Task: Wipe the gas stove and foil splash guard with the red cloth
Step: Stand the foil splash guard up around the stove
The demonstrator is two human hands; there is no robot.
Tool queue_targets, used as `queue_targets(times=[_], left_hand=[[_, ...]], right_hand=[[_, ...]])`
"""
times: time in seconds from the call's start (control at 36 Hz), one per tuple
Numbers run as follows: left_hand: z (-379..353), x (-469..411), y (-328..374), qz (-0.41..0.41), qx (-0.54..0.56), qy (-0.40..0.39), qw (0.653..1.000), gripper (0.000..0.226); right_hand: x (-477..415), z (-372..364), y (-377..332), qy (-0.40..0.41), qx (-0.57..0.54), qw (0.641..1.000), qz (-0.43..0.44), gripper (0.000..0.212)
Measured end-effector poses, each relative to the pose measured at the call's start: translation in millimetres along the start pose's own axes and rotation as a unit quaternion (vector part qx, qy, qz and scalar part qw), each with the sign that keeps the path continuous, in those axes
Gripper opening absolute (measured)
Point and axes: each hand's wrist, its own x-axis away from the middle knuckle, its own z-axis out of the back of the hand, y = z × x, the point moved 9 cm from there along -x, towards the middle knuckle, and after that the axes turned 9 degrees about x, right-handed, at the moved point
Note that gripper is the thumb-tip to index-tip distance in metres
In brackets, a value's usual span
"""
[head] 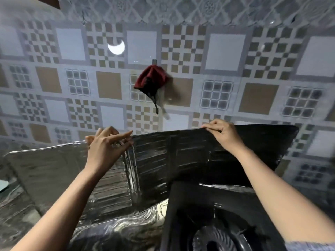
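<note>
The red cloth (151, 82) hangs from a hook on the patterned wall, above and between my hands. The foil splash guard (181, 156) stands folded behind the black gas stove (208, 223), whose burner shows at the bottom right. My left hand (107, 145) pinches the guard's top edge at a fold near the middle. My right hand (223, 134) grips the top edge of the guard's darker right panel. Neither hand touches the cloth.
The wall (226, 51) behind is covered in checkered sticker tiles. A marbled counter (117, 230) lies under the guard at the lower left. A pale object (3, 184) peeks in at the left edge.
</note>
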Motion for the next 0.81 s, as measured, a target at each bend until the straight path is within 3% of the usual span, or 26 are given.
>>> queue_targets(times=[0.39,0.81], left_hand=[[-137,-38,81,-0.038,0.041,-0.05,0.997,0.033],[-239,-53,115,-0.027,0.056,-0.099,0.993,0.03]], right_hand=[[47,80,130,0.029,0.044,0.992,-0.117,0.021],[55,96,223,0.039,0.105,0.985,-0.128,0.021]])
